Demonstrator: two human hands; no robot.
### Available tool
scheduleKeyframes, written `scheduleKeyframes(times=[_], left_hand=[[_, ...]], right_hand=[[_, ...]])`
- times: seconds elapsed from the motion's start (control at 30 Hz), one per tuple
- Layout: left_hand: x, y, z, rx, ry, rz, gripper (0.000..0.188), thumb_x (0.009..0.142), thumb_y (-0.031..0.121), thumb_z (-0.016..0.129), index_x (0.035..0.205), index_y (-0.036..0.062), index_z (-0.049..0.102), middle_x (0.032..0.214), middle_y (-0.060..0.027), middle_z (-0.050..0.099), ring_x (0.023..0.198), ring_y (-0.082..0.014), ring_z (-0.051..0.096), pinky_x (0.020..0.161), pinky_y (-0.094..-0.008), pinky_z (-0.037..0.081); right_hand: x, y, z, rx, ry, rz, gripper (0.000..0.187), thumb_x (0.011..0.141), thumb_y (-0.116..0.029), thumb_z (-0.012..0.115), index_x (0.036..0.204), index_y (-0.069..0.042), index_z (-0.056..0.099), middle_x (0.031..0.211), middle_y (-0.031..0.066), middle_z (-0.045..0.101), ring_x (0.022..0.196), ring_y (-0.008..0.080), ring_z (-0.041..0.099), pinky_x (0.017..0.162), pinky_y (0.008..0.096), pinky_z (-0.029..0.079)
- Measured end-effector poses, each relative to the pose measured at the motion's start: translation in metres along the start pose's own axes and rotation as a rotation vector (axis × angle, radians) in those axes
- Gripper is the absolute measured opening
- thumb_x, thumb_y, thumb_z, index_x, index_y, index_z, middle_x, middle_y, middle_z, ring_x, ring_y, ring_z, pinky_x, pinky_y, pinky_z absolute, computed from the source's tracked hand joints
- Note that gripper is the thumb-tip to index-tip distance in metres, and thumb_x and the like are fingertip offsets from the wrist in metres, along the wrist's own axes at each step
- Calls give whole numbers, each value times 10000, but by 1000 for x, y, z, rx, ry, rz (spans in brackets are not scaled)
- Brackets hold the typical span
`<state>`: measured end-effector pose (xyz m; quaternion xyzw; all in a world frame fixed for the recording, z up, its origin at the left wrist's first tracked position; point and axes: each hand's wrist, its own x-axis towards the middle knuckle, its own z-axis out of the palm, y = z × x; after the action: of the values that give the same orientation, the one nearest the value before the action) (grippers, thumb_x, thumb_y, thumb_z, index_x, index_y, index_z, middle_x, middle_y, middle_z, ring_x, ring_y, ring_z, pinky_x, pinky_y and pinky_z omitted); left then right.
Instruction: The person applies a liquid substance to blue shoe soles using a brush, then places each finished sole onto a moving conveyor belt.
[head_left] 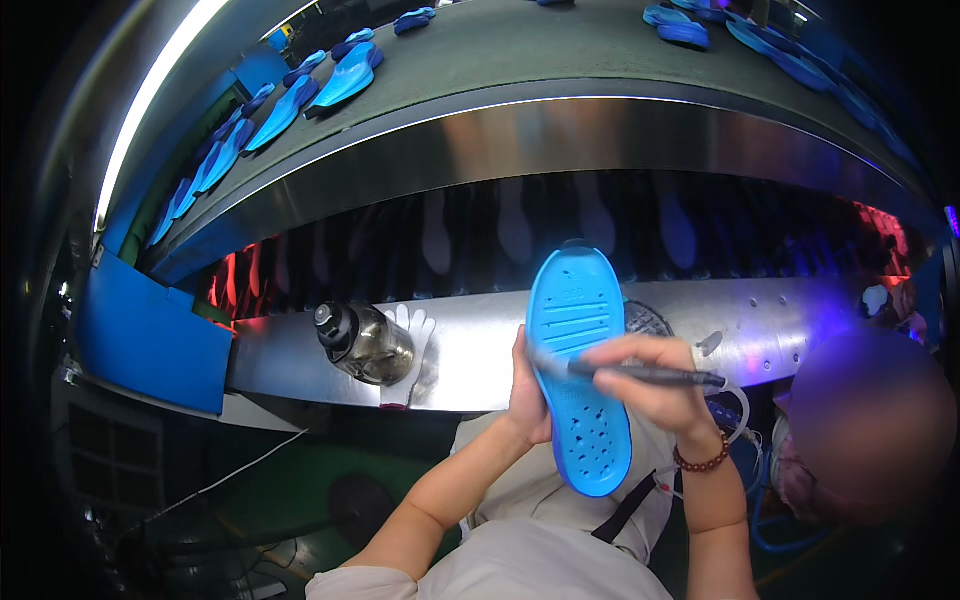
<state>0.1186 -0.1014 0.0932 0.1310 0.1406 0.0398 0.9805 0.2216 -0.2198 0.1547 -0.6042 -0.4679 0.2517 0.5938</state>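
Observation:
A bright blue shoe sole (578, 330), with cross ridges on its far half and small holes on its near half, is held upright before me. My left hand (528, 395) grips its left edge, fingers partly hidden behind it. A small dark piece shows at its far end. My right hand (655, 385) is closed around a slim, dark-handled brush (670, 376). Its pale tip is smeared by motion over the middle of the sole, so contact cannot be told. A beaded bracelet circles my right wrist.
A dark-lidded clear bottle (365, 343) and a white glove (412, 335) rest on the metal ledge (470, 345). Beyond, blue soles (345, 75) lie on a grey conveyor belt (520, 45). Red glow lights the dark slot beneath it. Another person (865, 425) is close at right.

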Motion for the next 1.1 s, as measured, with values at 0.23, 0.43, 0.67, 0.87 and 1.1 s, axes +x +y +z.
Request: scheduleKeyframes(times=[0.23, 0.43, 0.67, 0.87, 1.1], left_hand=[[-1, 12, 2, 201, -182, 46, 870, 791, 734, 121, 1327, 84, 340, 1247, -145, 466, 1112, -267, 482, 924, -422, 416], [0, 17, 9, 255, -32, 180, 856, 801, 716, 105, 1319, 75, 336, 1188, -175, 502, 1008, -307, 549, 866, -427, 461], [8, 24, 5, 241, -234, 296, 969, 735, 785, 57, 1237, 34, 408, 1032, -209, 563, 884, -316, 592, 772, -432, 496], [14, 31, 15, 159, -168, 457, 977, 717, 804, 74, 1171, 22, 444, 927, -223, 582, 794, -334, 602, 703, -439, 505], [11, 37, 15, 96, -121, 518, 990, 699, 823, 103, 1170, 22, 443, 919, -221, 588, 774, -350, 602, 705, -456, 502]], right_hand=[[-3, -10, -7, 148, 97, 91, 175, 733, 8, 635, 905, 34, 649, 857, 128, 657, 766, 163, 626, 705, 258, 502], [-12, -11, -14, 382, 35, 76, 202, 714, 21, 636, 914, 48, 638, 897, 168, 647, 809, 207, 633, 730, 297, 508], [-14, -12, -15, 144, -180, -205, 187, 670, 22, 671, 857, 30, 653, 885, 157, 657, 823, 240, 643, 746, 300, 507], [-22, -15, -11, -123, -158, -249, 209, 651, 27, 683, 858, 17, 653, 872, 139, 660, 828, 233, 641, 767, 314, 493], [-26, -4, -7, -100, -72, -182, 201, 668, 31, 684, 865, 35, 647, 894, 164, 654, 836, 245, 641, 771, 309, 501]])
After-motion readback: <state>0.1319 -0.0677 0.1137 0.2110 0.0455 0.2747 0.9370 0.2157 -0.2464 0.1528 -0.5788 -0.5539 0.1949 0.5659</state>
